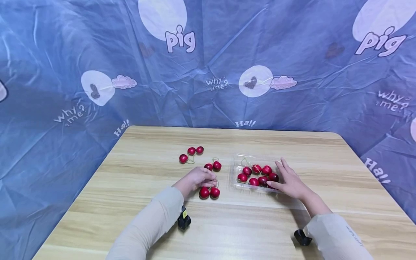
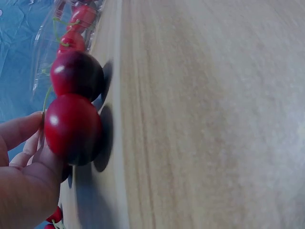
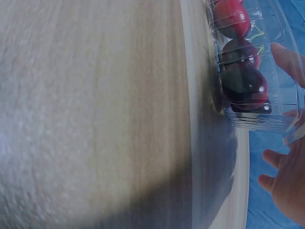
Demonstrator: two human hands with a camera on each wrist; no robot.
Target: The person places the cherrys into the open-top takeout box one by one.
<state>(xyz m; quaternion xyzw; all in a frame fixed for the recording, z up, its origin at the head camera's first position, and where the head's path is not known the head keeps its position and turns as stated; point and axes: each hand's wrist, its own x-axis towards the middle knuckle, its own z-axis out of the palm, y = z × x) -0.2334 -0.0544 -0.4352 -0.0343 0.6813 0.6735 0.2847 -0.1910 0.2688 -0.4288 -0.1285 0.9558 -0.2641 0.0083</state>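
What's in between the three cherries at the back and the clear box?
In the head view, two cherries sit between the three cherries and the clear box.

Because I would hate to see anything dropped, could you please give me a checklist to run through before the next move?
1. Left hand pinches the stems of the nearest cherry pair: ok.
2. Nearest cherry pair lifted off the table: cannot tell.
3. Clear container upright: ok.
4. Right hand at the container's right side: ok.
5. Table free of loose cherries: not ok; three cherries lie toward its back left.
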